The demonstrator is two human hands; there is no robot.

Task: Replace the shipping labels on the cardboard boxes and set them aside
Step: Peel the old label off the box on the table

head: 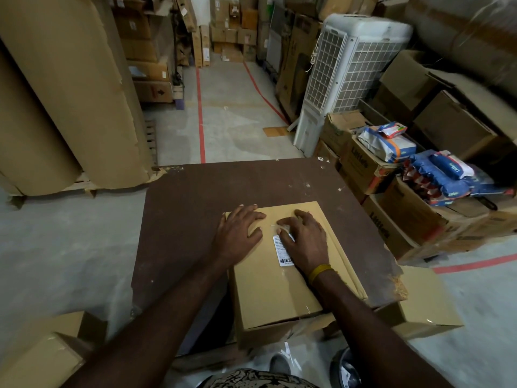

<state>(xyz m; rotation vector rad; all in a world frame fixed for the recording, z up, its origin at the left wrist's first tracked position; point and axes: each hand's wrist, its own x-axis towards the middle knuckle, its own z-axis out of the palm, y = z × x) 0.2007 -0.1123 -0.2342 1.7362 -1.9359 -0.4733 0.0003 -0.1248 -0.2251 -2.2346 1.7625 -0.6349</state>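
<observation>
Forearms: both reach forward from the bottom of the view onto the cardboard box (268, 289); a yellow band (320, 271) circles the right wrist.
Box position: it lies flat on the dark brown surface (195, 197), its near end hanging over the surface's near edge toward the person.
Shipping label (283, 251): a white slip with a barcode at its near end, stuck on the box top; its right part is hidden under the right hand.
Left hand (239, 233): laid flat on the box top just left of the label, fingers (253, 212) straight and slightly spread, pressing down to steady the box.
Right hand (303, 238): over the label's far end, fingers (286, 222) curled with tips at the label's upper edge beside some clear tape; whether they pinch a corner or only scratch at it cannot be told.
Step in hand: most likely picking at the old label to lift it.
Next move calls for: getting a corner free, peeling low and slow so it comes off whole, the left hand holding the box down.
Elsewhere: another box (425, 306) lies on the floor to the right.
</observation>
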